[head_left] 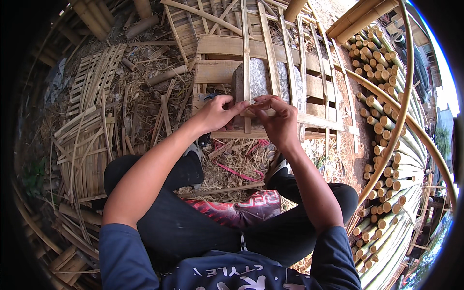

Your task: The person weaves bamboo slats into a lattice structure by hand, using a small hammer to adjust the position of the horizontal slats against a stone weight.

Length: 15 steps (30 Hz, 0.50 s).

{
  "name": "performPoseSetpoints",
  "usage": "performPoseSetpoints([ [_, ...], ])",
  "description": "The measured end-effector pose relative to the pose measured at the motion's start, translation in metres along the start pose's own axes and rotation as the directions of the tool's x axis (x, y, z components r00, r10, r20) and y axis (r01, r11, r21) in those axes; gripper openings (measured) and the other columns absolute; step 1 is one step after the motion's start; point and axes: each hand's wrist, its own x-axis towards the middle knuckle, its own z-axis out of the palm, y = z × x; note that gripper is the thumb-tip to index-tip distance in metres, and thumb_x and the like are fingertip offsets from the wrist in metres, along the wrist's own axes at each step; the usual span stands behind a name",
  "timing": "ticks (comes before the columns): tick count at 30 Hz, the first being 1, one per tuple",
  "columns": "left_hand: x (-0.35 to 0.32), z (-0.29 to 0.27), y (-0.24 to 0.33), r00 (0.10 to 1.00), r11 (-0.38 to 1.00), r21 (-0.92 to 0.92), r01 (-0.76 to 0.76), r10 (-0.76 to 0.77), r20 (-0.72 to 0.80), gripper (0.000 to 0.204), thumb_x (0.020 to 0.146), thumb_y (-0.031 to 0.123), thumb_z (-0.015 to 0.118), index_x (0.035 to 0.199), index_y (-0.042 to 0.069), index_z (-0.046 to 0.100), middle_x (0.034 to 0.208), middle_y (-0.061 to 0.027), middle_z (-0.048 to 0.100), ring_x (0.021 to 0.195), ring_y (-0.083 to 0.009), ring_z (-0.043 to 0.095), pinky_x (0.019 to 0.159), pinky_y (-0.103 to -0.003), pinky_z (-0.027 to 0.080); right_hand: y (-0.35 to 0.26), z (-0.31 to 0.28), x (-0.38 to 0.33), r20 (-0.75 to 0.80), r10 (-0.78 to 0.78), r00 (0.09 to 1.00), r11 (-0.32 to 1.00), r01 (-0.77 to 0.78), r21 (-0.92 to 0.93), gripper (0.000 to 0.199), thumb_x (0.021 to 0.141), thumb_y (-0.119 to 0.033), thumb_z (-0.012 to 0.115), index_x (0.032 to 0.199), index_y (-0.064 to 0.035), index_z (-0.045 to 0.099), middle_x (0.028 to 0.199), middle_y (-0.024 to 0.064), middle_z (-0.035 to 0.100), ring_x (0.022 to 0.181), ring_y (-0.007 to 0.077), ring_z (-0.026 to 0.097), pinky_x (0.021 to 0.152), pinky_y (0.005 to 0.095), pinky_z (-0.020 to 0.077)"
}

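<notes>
My left hand (218, 113) and my right hand (276, 118) meet in front of me over a lattice of thin bamboo slats (268, 58). Both pinch a pale thin strip (254, 101) where a vertical slat (246, 63) crosses a horizontal one. The lattice rests on a wooden pallet (217, 70) with a grey stone block (258, 79) under the slats. I sit on the ground with my knees bent, in black trousers.
A stack of cut bamboo poles (386, 145) lies at the right, with a long bent bamboo strip (403, 96) over it. Finished slat panels (92, 92) and loose splints lie at the left. Straw and a pink strip (237, 174) litter the ground.
</notes>
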Motion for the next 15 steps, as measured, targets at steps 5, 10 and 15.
performPoseSetpoints([
  [5, 0.0006, -0.0005, -0.0008, 1.000, 1.000, 0.016, 0.004, -0.004, -0.004, 0.065, 0.089, 0.065, 0.062, 0.082, 0.001, 0.059, 0.066, -0.0070, 0.065, 0.060, -0.0151, 0.068, 0.054, -0.030, 0.052, -0.0013, -0.0007, 0.0001, -0.003, -0.024, 1.000, 0.999, 0.023, -0.037, 0.014, 0.074, 0.002, 0.078, 0.084, -0.0073, 0.076, 0.096, 0.0104, 0.074, 0.094, 0.0243, 0.071, 0.085, 0.0354, 0.0553],
  [10, 0.0007, -0.0012, -0.0009, 1.000, 1.000, 0.023, 0.008, -0.008, 0.002, 0.067, 0.088, 0.068, 0.061, 0.083, 0.001, 0.059, 0.067, -0.0073, 0.065, 0.060, -0.0153, 0.068, 0.054, -0.030, 0.052, -0.0036, -0.0013, -0.0002, 0.049, -0.049, 0.998, 0.997, 0.052, -0.061, 0.011, 0.079, 0.010, 0.073, 0.086, 0.0019, 0.073, 0.105, 0.0142, 0.070, 0.102, 0.0180, 0.067, 0.086, 0.0286, 0.0541],
  [15, 0.0004, -0.0008, -0.0010, 1.000, 1.000, 0.002, 0.010, -0.010, 0.007, 0.067, 0.088, 0.068, 0.061, 0.083, 0.000, 0.059, 0.066, -0.0069, 0.065, 0.059, -0.0146, 0.067, 0.054, -0.029, 0.052, -0.0029, -0.0009, 0.0012, 0.078, -0.051, 0.996, 0.996, 0.057, -0.070, 0.012, 0.079, 0.011, 0.073, 0.085, 0.0016, 0.073, 0.106, 0.0149, 0.070, 0.102, 0.0188, 0.067, 0.086, 0.0293, 0.0549],
])
